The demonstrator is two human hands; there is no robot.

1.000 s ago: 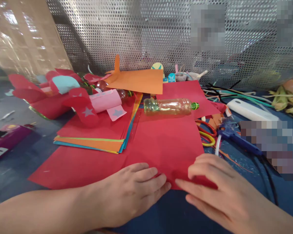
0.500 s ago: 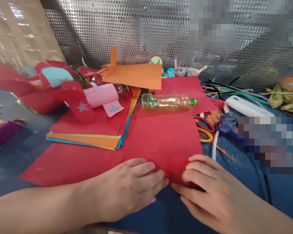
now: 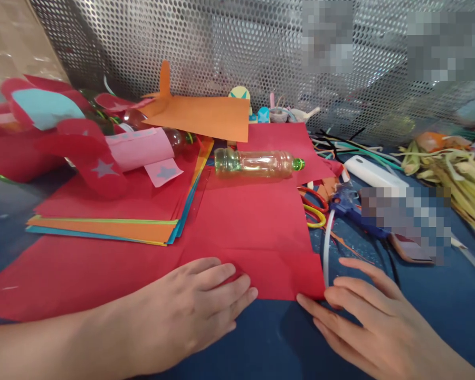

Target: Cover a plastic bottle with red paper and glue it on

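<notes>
A large red paper sheet (image 3: 257, 232) lies flat on the blue table (image 3: 439, 295). My left hand (image 3: 193, 311) rests palm down on its near edge, fingers stretched out and flat. My right hand (image 3: 364, 322) lies on the table just right of the sheet's near right corner, fingers spread, fingertips touching that corner. An empty clear plastic bottle (image 3: 257, 162) with a green cap lies on its side on the far part of the sheet.
A stack of coloured paper (image 3: 111, 221) sits at the left under red and pink paper craft pieces (image 3: 98, 158). An orange sheet (image 3: 206, 116) lies behind. Scissors (image 3: 314, 208), a blue glue gun (image 3: 350, 208), a white cord and paper strips lie at right. Perforated metal wall behind.
My right hand has slid off the red sheet to the right and now lies flat beside its corner. The fold is pressed flat. The view has shifted right.
</notes>
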